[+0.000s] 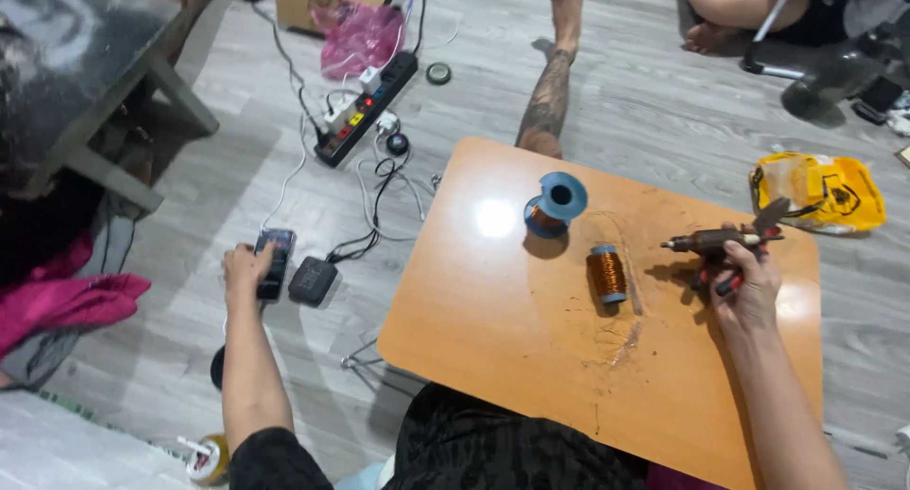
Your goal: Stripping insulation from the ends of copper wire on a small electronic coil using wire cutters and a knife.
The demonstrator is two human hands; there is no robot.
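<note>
Head view: the left hand point(248, 265) is stretched well out to the person's left, arm straight, resting on the grey wood-grain plank floor point(645, 101). Its fingers are curled over the near end of a dark rectangular phone with a lit screen point(276, 260); whether they clamp it or merely lie on it cannot be told. A small black rounded box point(312, 281) lies just beside the phone, cables trailing from it toward a black power strip with several plugs point(366, 111).

The right hand point(747, 286) is raised over the right part of the low orange rounded-corner wooden table point(474, 310), forearm running up from the lower right. Its fingers are closed around the red-and-black handles of a brown, worn, gun-shaped tool point(713, 244), nozzle pointing left.

On the table, a copper-wire coil on a blue-ended bobbin point(607, 274) stands left of the tool, apart from it. A blue plastic spool lying tilted point(555, 204) sits farther back. The table's left half is bare; the right hand is near the far right edge, beyond which a yellow plastic bag point(825, 191) lies on the floor. Another person's tattooed leg point(550, 97) reaches the table's far edge
</note>
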